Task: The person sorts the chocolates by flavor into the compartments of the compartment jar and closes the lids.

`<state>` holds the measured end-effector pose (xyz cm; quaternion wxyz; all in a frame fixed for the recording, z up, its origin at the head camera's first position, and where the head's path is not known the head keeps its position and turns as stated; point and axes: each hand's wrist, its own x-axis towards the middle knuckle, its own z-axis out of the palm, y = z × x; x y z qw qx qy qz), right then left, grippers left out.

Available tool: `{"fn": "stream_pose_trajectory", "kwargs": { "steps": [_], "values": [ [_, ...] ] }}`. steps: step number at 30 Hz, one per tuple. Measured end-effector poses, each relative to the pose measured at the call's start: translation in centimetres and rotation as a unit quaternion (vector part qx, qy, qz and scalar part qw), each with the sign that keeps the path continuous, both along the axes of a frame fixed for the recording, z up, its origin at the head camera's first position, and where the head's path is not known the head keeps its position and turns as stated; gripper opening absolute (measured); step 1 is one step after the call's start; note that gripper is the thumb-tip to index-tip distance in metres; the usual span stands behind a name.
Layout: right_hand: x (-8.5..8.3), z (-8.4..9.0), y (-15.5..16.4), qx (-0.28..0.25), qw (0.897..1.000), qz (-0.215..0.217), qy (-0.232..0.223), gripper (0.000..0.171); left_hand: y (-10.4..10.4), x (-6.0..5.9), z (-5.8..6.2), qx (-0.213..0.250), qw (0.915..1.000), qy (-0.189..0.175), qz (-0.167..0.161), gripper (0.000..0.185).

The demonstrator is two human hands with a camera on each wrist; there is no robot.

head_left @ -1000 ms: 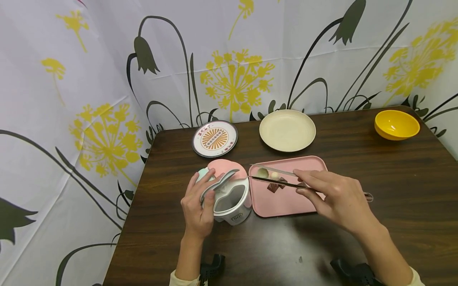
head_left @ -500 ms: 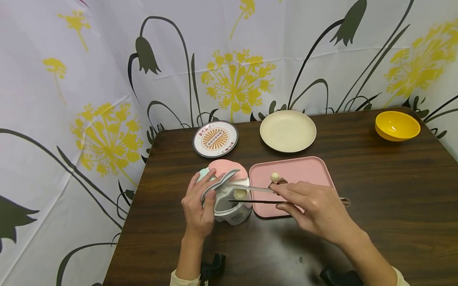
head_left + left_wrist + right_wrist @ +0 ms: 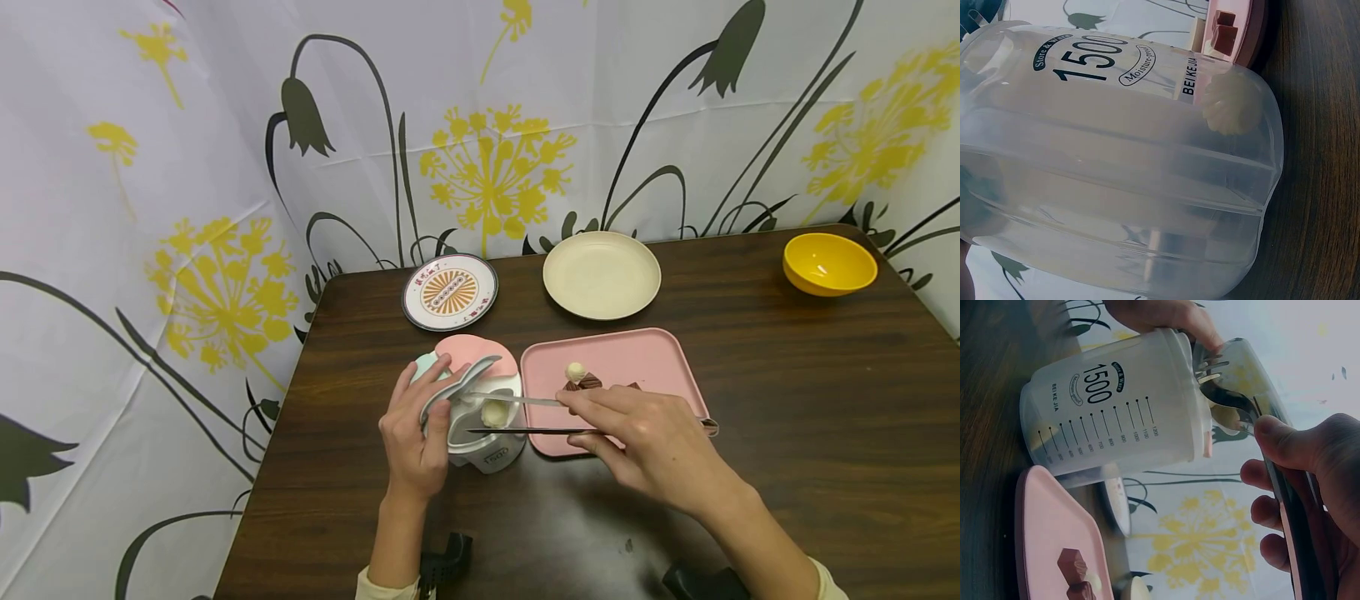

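On the dark wooden table (image 3: 787,433), the left hand (image 3: 414,433) curled around a translucent white plastic measuring container (image 3: 486,417) with a pink flip lid (image 3: 472,350), its palm side hidden in the head view and its own wrist view filled by the frosted wall. The right hand (image 3: 652,437) pinched long metal tongs (image 3: 525,415), which lay nearly level, their tips pointing left over the container's mouth. A small cream ball (image 3: 492,412) sat between those tips, though whether they touched it was hard to tell.
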<state>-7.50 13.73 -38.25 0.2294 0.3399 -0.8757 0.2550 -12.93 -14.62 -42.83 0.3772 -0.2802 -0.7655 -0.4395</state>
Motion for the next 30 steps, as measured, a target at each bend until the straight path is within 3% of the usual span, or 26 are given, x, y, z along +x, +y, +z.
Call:
{"fn": "stream_pose_trajectory", "kwargs": {
  "steps": [21, 25, 30],
  "values": [
    [-0.2, 0.3, 1.2, -0.003, 1.0, -0.005, -0.012, 0.052, 0.0, 0.1, 0.0, 0.0, 1.0, -0.002, 0.004, 0.037],
    [-0.7, 0.0, 2.3, -0.013, 0.999, -0.031, 0.007, 0.052, 0.0, 0.1, 0.0, 0.001, 1.0, -0.003, 0.003, 0.037],
    [-1.8, -1.4, 4.0, -0.023, 0.997, -0.069, -0.011, 0.047, -0.1, 0.0, 0.0, 0.002, 1.0, -0.005, 0.001, 0.037]
  ]
}}
